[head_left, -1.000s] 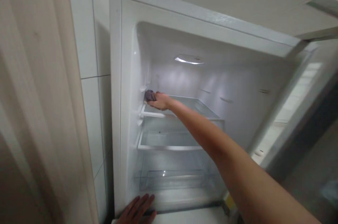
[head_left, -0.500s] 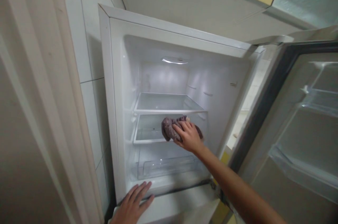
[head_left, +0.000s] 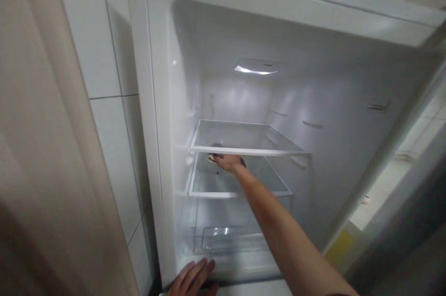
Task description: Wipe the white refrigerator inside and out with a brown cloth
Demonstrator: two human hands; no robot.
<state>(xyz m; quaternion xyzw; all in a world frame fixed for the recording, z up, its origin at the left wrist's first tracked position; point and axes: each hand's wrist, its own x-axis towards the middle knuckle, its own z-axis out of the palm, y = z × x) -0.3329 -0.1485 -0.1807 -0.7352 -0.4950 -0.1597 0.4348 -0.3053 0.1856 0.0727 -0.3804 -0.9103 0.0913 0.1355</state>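
My right hand [head_left: 228,162] reaches deep into an open white fridge [head_left: 158,147], closed around a bunched purplish-grey cloth [head_left: 211,158]. Most of the cloth is hidden by the hand and by the shelf above. The hand is over the back part of the lower glass shelf [head_left: 209,194], beneath the upper glass shelf [head_left: 244,151]. Whether the cloth presses on the glass I cannot tell. At the fridge's bottom front edge lies my left hand [head_left: 193,278], fingers stretched out and nothing in them; its lower part is cut off by the frame.
A clear plastic drawer [head_left: 233,240] sits below the shelves. The lamp [head_left: 256,70] glows at the fridge's ceiling. On the right stands the opened door [head_left: 407,231], blurred. Tiled wall [head_left: 111,138] and a beige curtain-like surface [head_left: 59,138] border the left.
My right hand has gone deeper with the cloth, from the lower shelf's front to its back, slightly leftward. The view has come closer to the fridge. My left hand stays at the bottom edge.
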